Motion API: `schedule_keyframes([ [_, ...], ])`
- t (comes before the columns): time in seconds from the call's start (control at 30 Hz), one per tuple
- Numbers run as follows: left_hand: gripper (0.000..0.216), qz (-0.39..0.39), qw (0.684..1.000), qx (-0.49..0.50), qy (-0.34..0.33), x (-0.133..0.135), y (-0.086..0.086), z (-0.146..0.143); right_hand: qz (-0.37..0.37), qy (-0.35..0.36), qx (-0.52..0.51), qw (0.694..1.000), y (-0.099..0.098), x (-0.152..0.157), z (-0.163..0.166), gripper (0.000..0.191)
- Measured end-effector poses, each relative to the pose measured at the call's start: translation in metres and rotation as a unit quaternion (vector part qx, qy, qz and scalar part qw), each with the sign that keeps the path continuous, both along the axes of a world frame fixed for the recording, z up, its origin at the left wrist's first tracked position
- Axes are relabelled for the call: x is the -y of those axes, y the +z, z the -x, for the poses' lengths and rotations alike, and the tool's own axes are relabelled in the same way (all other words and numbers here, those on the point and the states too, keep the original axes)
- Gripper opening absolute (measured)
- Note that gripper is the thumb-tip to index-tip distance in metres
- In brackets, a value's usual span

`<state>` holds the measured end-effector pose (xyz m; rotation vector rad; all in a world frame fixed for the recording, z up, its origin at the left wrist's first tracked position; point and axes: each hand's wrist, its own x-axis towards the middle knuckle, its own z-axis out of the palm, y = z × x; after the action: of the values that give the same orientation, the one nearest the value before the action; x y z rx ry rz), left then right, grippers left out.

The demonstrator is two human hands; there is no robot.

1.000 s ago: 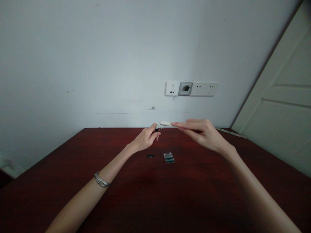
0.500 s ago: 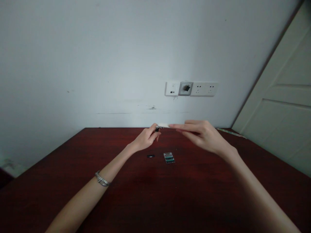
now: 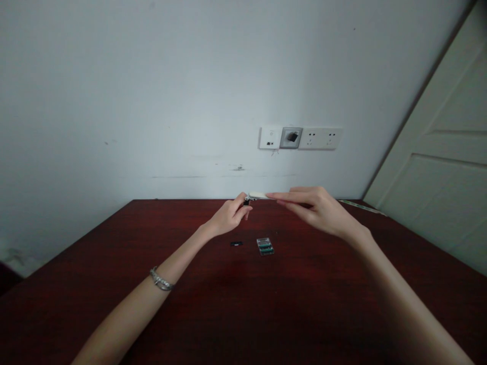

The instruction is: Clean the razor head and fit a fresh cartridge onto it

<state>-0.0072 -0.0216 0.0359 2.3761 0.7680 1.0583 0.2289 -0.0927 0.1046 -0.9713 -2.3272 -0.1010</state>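
Above the far half of the dark red table (image 3: pixel 114 284), my left hand (image 3: pixel 227 217) pinches a small black piece (image 3: pixel 246 202) between thumb and fingers. My right hand (image 3: pixel 316 209) holds a slim white handle (image 3: pixel 258 195) with its fingers stretched along it, the handle's tip meeting the black piece. On the table below the hands lie a small black part (image 3: pixel 236 244) and a clear case with green inserts (image 3: pixel 265 246). A silver bracelet (image 3: pixel 160 281) is on my left wrist.
A white wall rises behind the table, with a row of sockets and a switch (image 3: pixel 300 138) above the hands. A pale door (image 3: pixel 441 167) stands at the right. A thin light strip (image 3: pixel 361 206) lies at the table's far right edge.
My right hand has shifted slightly left, bringing the white handle's tip closer against the black piece in my left hand. The parts on the table have not moved.
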Motion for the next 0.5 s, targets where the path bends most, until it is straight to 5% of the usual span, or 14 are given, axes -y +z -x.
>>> schedule_keyframes([
  [0.5,0.015,-0.009,1.0,-0.012,0.0,0.001,-0.002,-0.003,0.005,0.024,0.018,1.0,0.002,0.004,0.005,0.034],
])
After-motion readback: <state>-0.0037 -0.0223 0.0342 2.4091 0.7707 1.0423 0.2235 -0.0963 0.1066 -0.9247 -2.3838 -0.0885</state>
